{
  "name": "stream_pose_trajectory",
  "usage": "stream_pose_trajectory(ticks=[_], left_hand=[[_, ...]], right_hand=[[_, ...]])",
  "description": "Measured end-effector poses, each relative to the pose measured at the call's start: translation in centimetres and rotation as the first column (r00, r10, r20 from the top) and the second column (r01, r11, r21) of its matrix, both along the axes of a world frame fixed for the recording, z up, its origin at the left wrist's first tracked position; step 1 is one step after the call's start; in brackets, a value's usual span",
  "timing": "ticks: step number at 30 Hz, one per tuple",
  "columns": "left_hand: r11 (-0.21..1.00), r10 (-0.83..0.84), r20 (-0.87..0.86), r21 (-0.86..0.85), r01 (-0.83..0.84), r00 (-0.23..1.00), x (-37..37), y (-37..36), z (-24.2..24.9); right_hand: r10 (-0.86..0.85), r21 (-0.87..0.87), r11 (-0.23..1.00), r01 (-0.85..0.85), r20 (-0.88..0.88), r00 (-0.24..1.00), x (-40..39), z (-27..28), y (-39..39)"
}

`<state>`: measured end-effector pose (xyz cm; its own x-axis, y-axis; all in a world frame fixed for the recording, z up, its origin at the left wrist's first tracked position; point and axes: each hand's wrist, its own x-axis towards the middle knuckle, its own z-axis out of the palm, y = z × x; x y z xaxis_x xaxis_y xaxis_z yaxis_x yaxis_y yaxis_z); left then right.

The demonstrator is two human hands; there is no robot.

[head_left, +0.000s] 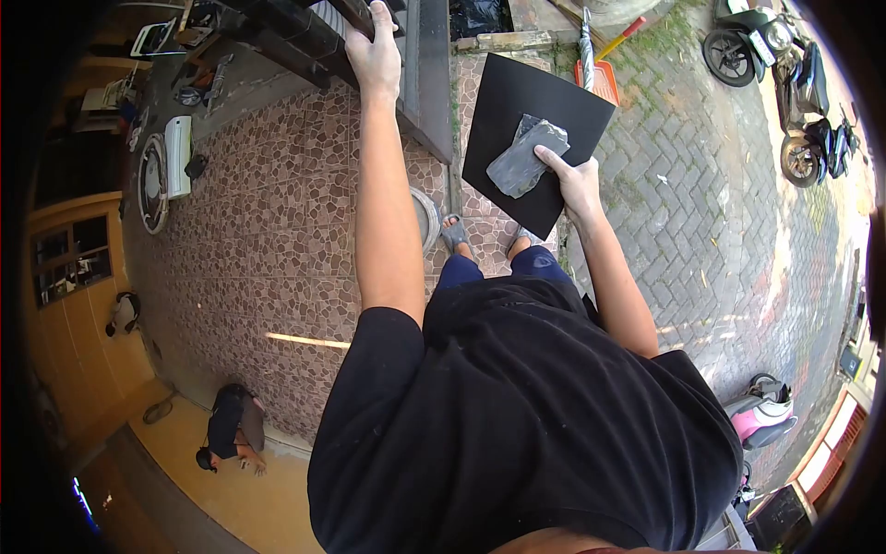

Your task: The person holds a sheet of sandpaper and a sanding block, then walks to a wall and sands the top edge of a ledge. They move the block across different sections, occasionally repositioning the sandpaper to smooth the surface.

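My right hand (579, 187) carries a flat black square board (580, 109), its thumb pressed onto grey stone pieces (522, 166) lying on top. At least two pieces overlap there; the fingers are hidden under the board. At the upper left, my left hand (375, 63) is closed at a dark bar (354, 13) of a black slatted structure. Pale dust covers that hand, and part of its grip is out of sight. Below the board are my sandalled feet (454, 233), with a round grey rim (425, 220) beside the left one.
Brown patterned tiles (286, 231) spread to the left, grey paving (683, 203) to the right. An orange dustpan (600, 83) and a folded umbrella (586, 46) stand beyond the board. Motorcycles (801, 159) are parked at right. Another person (235, 429) crouches at lower left.
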<state>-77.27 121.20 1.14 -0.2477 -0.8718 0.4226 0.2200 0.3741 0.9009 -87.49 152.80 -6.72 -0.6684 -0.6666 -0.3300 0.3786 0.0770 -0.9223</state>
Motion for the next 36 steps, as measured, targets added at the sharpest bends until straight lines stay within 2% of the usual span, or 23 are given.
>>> stream_pose_trajectory(ticks=[1, 2, 7, 9, 11, 13, 15, 17, 27, 29, 30, 36], left_hand=[[1.000, -0.024, -0.018, -0.013, 0.024, 1.000, 0.0, -0.2, -0.2], [0.999, -0.034, 0.081, 0.015, 0.033, 0.996, 0.4, -1.0, -1.0], [0.998, -0.056, 0.017, 0.020, 0.055, 0.998, 0.7, -1.0, -0.8], [0.990, -0.130, -0.081, 0.044, 0.134, 0.988, 0.9, -0.8, -0.6], [0.989, -0.130, -0.025, 0.063, 0.132, 0.991, 1.1, -1.1, -0.2], [0.985, -0.143, -0.023, 0.092, 0.144, 0.989, 1.2, -0.5, 0.4], [0.990, -0.137, -0.020, 0.043, 0.138, 0.990, 1.1, -0.8, 0.7], [0.985, -0.161, -0.060, 0.048, 0.164, 0.985, 1.5, 0.0, 0.8], [0.977, -0.181, -0.045, 0.102, 0.185, 0.982, 5.2, 4.4, 1.1], [0.978, -0.137, -0.049, 0.149, 0.142, 0.989, 5.7, 5.7, 0.9], [0.990, -0.110, 0.000, 0.092, 0.109, 0.994, 6.2, 6.1, 1.3], [0.982, -0.022, -0.064, 0.187, 0.034, 0.998, 8.8, 10.3, 1.7]], right_hand=[[-0.010, -0.013, 1.000, 0.011, 0.028, 1.000, 0.5, -0.1, -0.2], [-0.015, -0.023, 1.000, 0.017, 0.057, 0.998, 0.8, -0.2, -0.1], [-0.033, -0.081, 0.996, 0.031, -0.024, 0.999, 3.9, -1.2, -1.9], [-0.084, -0.059, 0.995, 0.082, -0.030, 0.996, 4.7, -1.2, -2.3], [-0.106, -0.071, 0.992, 0.104, -0.017, 0.994, 5.6, -1.1, -2.3], [-0.129, -0.096, 0.987, 0.127, -0.010, 0.992, 5.8, -0.7, -2.7], [-0.134, -0.113, 0.984, 0.135, 0.017, 0.991, 6.2, -0.7, -2.4], [-0.140, -0.072, 0.987, 0.144, 0.050, 0.989, 6.2, -0.9, -2.2], [0.028, -0.171, 0.985, -0.004, 0.138, 0.990, 4.7, 0.5, -1.2], [0.063, -0.177, 0.984, -0.033, 0.163, 0.985, 3.8, 0.7, -0.8], [0.101, -0.179, 0.981, -0.073, 0.150, 0.984, 3.5, 0.7, -0.6], [0.200, -0.213, 0.964, -0.162, 0.170, 0.965, 1.7, 0.0, 0.4]])
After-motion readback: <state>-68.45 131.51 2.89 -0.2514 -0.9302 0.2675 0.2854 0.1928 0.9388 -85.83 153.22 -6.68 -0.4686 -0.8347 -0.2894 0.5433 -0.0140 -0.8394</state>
